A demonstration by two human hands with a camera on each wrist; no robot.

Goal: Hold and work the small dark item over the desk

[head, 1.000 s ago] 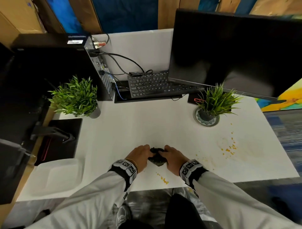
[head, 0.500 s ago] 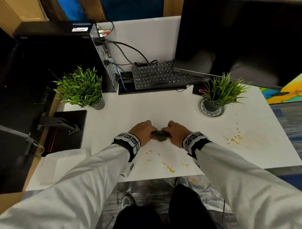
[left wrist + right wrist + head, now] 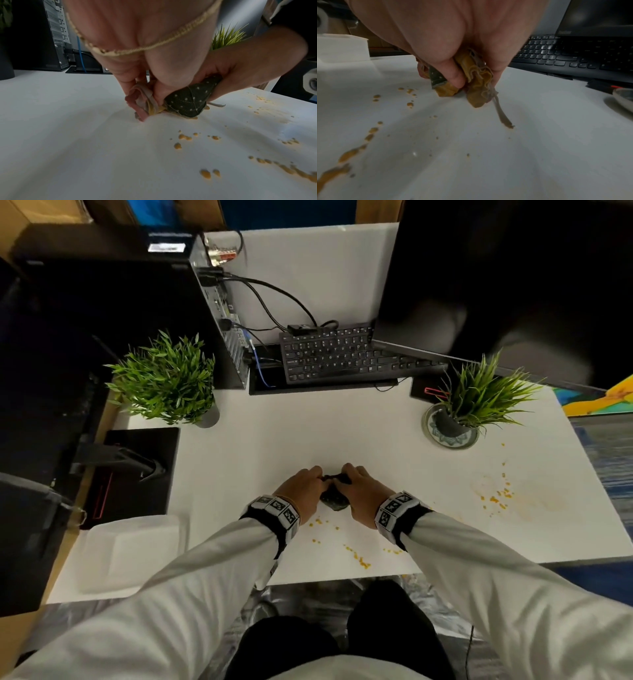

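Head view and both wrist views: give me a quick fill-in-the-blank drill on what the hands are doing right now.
1. Both the left hand and the right hand grip one bunched dark ____ with pale dots.
2. It is pressed against the white ____.
3. The spilled droplets near it are ____ in colour.

Missing words: cloth; desk; yellow-orange.

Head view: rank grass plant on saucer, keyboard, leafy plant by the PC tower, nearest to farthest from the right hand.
From the right hand, which grips the dark cloth:
1. Grass plant on saucer, ahead and to the right.
2. Keyboard, ahead at the desk's back.
3. Leafy plant, far left, past the left hand.
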